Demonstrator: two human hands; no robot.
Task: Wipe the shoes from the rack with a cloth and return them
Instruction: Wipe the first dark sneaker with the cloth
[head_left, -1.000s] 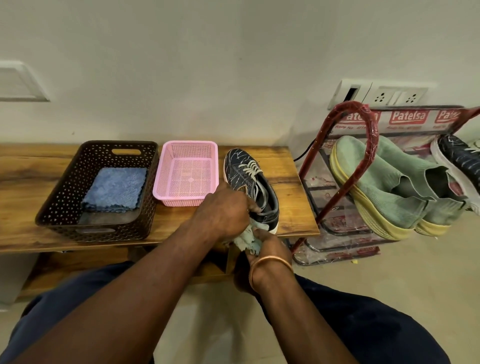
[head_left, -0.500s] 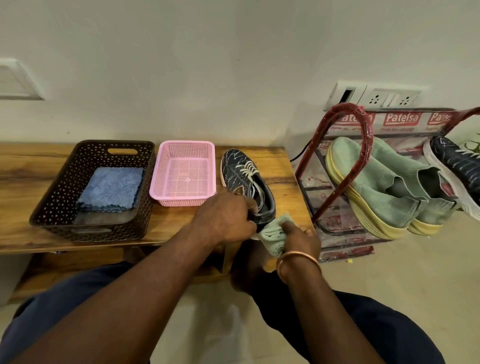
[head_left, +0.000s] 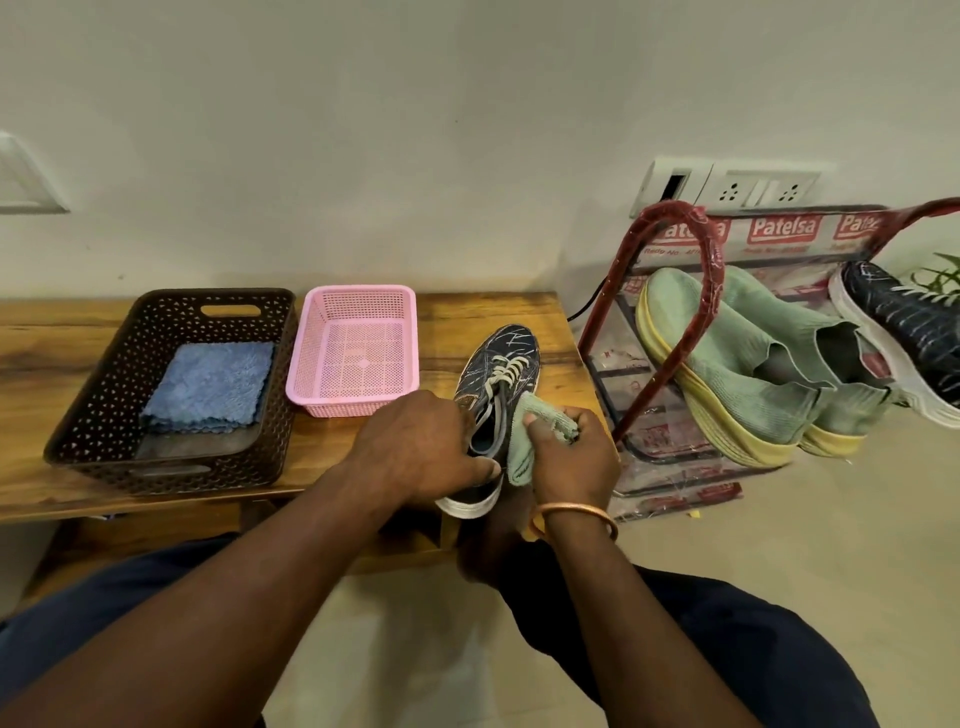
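View from a head-worn camera, looking down at a person's two bare forearms reaching over a wooden surface (head_left: 52, 353) set against a pale wall. A dark shoe (head_left: 501, 374) with pale laces lies between the hands at the right end of the surface; its long axis runs away from the person, toe towards the wall, white-soled heel jutting past the near edge. The left hand (head_left: 421, 452) grips the shoe from its left side at the heel end, thumb laid along the back; the right hand (head_left: 571, 457), a bangle (head_left: 571, 514) on its wrist, pinches a bunched green cloth (head_left: 524, 441) and holds it against the shoe's right side, near the opening.

On the surface to the left stands a pink basket (head_left: 358, 296); further left a brown basket (head_left: 104, 395) holds a folded blue cloth (head_left: 210, 387). To the right, on the floor just beside the surface, stands a red-framed rack (head_left: 706, 270); on it rest a pair of green shoes (head_left: 727, 364) and, at the far right, a second dark shoe (head_left: 904, 332) that looks like the mate of the one being cleaned.

The wiping seems to be under way; the cloth sits by the heel half, so the stroke would likely run forward along the shoe's length towards the toe while the left hand steadies it. The rack lies to the right, nearer the right hand, but the left hand has the grip on the shoe; returning it would mean carrying it rightwards across the body or passing it over.
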